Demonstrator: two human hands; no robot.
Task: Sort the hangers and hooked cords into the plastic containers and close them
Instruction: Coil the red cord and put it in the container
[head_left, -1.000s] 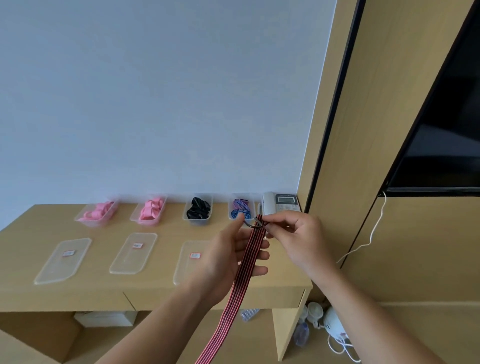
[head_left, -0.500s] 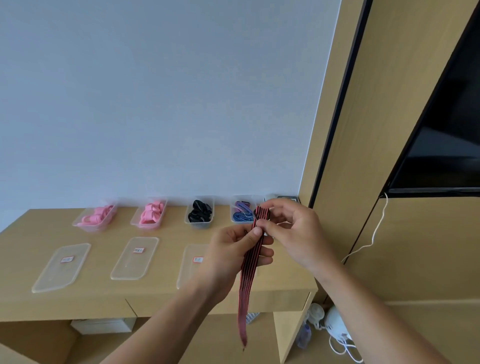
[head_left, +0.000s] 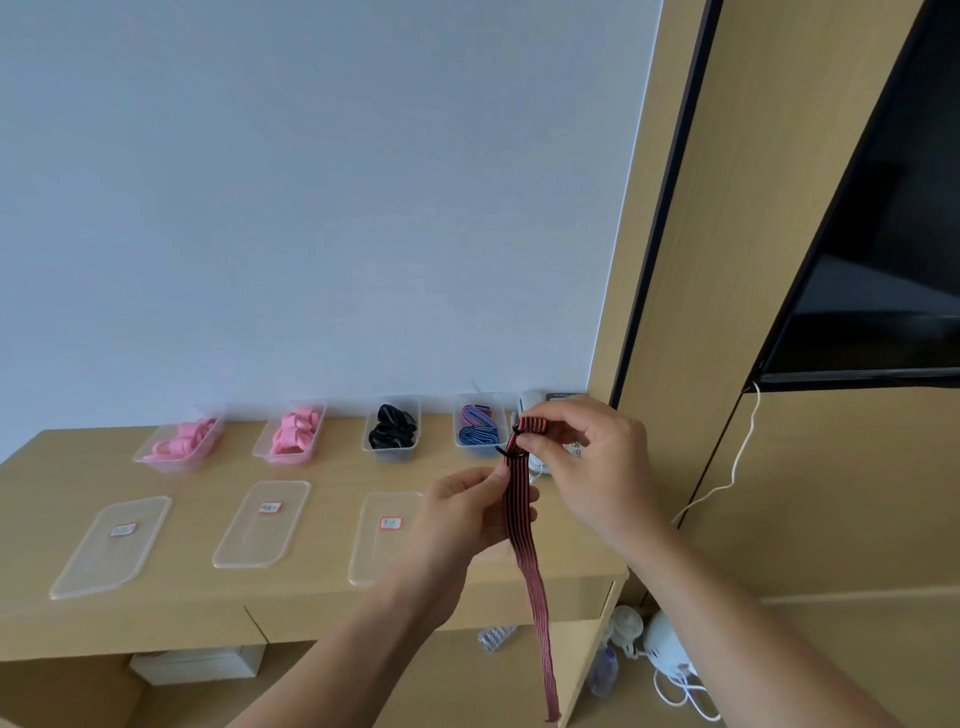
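The striped red-and-black cord is held in the air above the bench's right end, its top folded over and its tail hanging down past the front edge. The right hand pinches the folded top. The left hand pinches the cord just below a black hook. Four open containers stand along the back edge. From the left, the first container and the second container hold pink hangers, the third container holds black pieces, and the fourth container holds blue and purple cords. Three lids lie nearer the front edge: left lid, middle lid and right lid. A phone sits at the back right corner.
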